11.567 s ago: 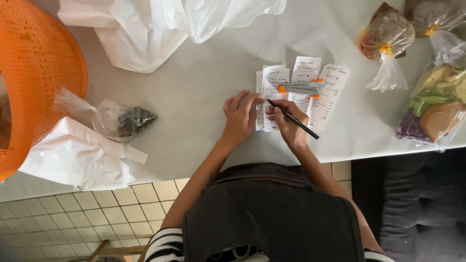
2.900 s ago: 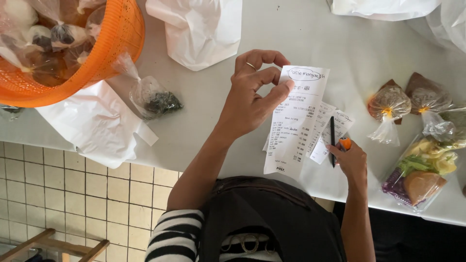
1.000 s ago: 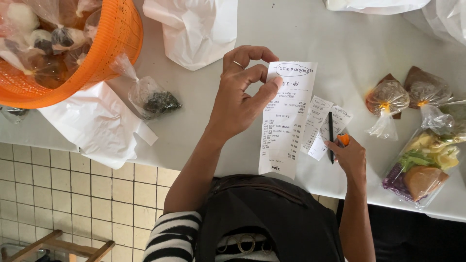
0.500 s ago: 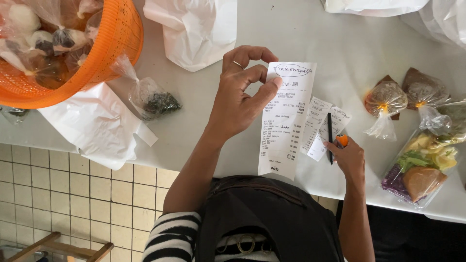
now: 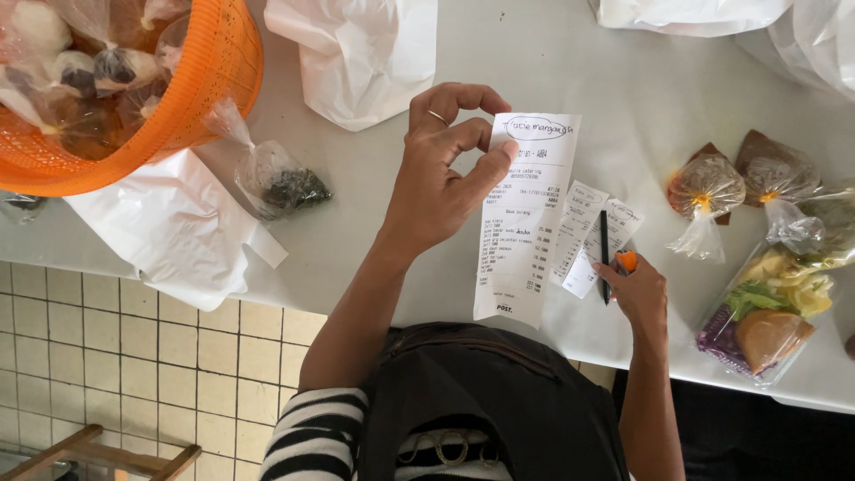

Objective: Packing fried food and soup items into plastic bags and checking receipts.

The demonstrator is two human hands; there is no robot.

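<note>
The left hand (image 5: 436,174) pinches the upper left edge of a long white printed paper receipt (image 5: 525,214) between thumb and curled fingers, holding it lifted above the white table (image 5: 570,62) so it hangs toward the person's body. The right hand (image 5: 639,294) is closed around a slim black pen with an orange cap (image 5: 606,267), its fist resting on the table just right of the receipt, the pen lying over two smaller white paper slips (image 5: 590,236) that sit flat beside the receipt's right edge.

Reading it well seems to call for a steady pinch high on the paper, keeping it flat and square to the eyes, pen ready.

Left of the receipt lies a small clear plastic bag of dark leaves (image 5: 276,183), beyond it an orange plastic basket (image 5: 209,89) of bagged food. Well right of the receipt sit knotted clear bags of brown food (image 5: 708,191).

Compared with half a second ago, the receipt, both hands and the pen are placed much the same.
</note>
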